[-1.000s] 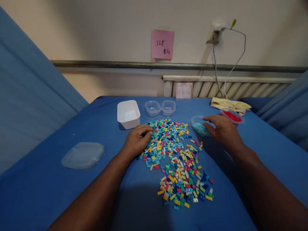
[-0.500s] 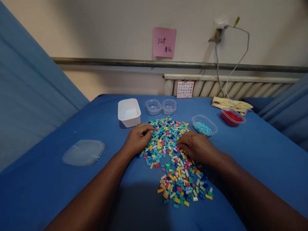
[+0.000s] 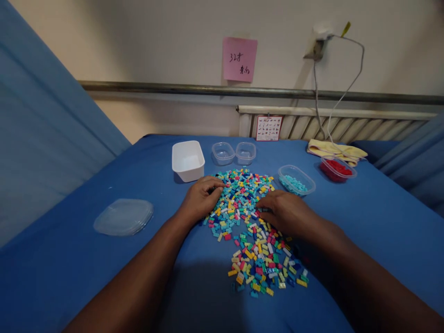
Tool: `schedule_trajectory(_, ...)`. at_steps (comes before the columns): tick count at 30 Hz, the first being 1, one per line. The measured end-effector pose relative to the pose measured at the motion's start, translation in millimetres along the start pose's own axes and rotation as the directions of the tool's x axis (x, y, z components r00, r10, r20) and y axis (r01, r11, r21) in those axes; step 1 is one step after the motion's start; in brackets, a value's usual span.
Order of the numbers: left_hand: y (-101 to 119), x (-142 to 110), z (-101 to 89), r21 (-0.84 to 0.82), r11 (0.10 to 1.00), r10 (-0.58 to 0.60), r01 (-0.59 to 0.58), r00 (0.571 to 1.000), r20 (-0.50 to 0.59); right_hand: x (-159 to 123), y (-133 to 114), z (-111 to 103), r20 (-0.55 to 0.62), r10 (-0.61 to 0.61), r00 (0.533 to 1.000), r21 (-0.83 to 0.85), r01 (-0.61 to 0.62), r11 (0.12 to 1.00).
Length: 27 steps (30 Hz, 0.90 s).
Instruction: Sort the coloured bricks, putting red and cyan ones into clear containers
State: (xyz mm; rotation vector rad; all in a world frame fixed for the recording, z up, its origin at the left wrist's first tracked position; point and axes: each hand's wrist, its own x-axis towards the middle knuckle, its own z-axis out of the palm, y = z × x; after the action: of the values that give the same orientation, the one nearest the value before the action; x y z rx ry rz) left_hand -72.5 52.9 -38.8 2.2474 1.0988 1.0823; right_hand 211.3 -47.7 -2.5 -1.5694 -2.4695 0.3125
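Observation:
A wide heap of small multicoloured toy bricks (image 3: 236, 194) lies spread on the blue cloth. My left hand (image 3: 203, 196) rests at the heap's left edge, its thumb and forefinger closed together at the tips; whatever they may hold is hidden. On the opposite side, my right hand (image 3: 282, 210) reaches over the bricks from the right. Its thumb and forefinger stand a little apart, with loose bricks beneath the tips. Just beyond that hand sits a clear tub of light blue bricks (image 3: 296, 180). Farther right, another clear tub holds red bricks (image 3: 336, 169).
A white bin (image 3: 188, 162) and two small clear tubs (image 3: 223, 153) stand behind the heap. Stacked clear lids (image 3: 124, 217) lie at left. A yellow cloth (image 3: 335, 150) lies at the back right, below a hanging cable (image 3: 316, 92). Blue curtains (image 3: 52, 106) flank the table.
My right thumb and forefinger have parted slightly over the bricks. My left hand stays at the heap's edge. The whole view has shifted a little.

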Motion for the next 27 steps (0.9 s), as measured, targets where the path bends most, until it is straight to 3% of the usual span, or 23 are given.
schedule_trajectory(5, 0, 0, -0.2, -0.008, 1.0, -0.009, 0.009, 1.0, 0.004, 3, -2, 1, -0.012, -0.037, 0.999, 0.01, 0.037, 0.999)
schedule_trajectory(10, 0, -1, -0.4, -0.007, 1.0, -0.003, 0.003, 1.0, 0.009, -3, 6, 7, -0.134, -0.06, 0.989, 0.189, 0.085, 0.978)
schedule_trajectory(17, -1, 0, -0.7, -0.004, 1.0, 0.003, -0.003, 1.0, 0.007, -8, 9, 6, -0.096, -0.13, 0.987, 0.238, 0.15, 0.96)
schedule_trajectory(20, 0, 0, -0.5, -0.006, 1.0, 0.003, -0.003, 1.0, 0.006, -11, 7, 4, -0.124, -0.039, 0.992, 0.327, 0.078, 0.942)
schedule_trajectory(23, 1, 0, -0.3, 0.0, 1.0, -0.004, 0.004, 1.0, 0.002, -13, 9, 4, -0.167, 0.102, 0.981, 0.5, -0.005, 0.866)
schedule_trajectory(25, 1, 0, -0.4, 0.003, 1.0, -0.001, 0.001, 1.0, 0.001, -14, 15, 4, -0.241, 0.191, 0.952, 0.582, -0.015, 0.813)
schedule_trajectory(27, 0, 0, -0.5, 0.008, 1.0, 0.002, -0.002, 1.0, -0.002, -15, 25, 1, -0.358, 0.291, 0.887, 0.613, -0.012, 0.79)
